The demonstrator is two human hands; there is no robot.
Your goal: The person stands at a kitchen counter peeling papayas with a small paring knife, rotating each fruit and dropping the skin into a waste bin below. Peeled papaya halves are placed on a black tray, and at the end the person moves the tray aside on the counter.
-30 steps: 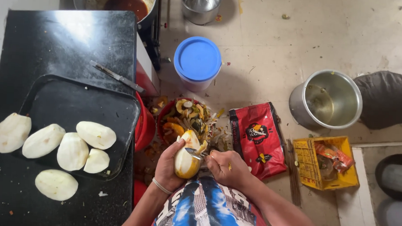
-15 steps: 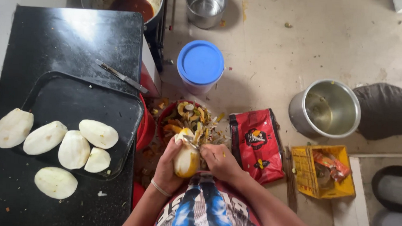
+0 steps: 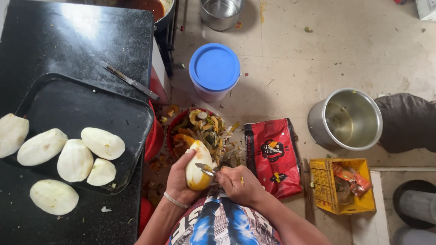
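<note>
The left hand [image 3: 179, 177] grips a partly peeled mango [image 3: 199, 166], fingers clamped around its left side and back. The mango stands nearly upright in the view, its long axis running from the hand's base up toward the far end of the floor, with the pale peeled tip pointing away from the person and the yellow, unpeeled end nearest the body. It is held above a red bowl of peels [image 3: 203, 129], just over the person's lap.

The right hand [image 3: 240, 183] is closed on a small peeler [image 3: 206, 169], fingers curled tight around its handle; the metal end touches the mango's right side about halfway along.

On the black tabletop [image 3: 74, 38] to the left, a dark tray [image 3: 77, 99] carries four peeled mangoes [image 3: 74, 153], with two more lying just off the tray. A knife [image 3: 129, 80] rests near the tray's far edge. A blue-lidded tub [image 3: 214, 68] stands on the floor beyond the bowl, a red packet [image 3: 273, 156] beside it.
</note>
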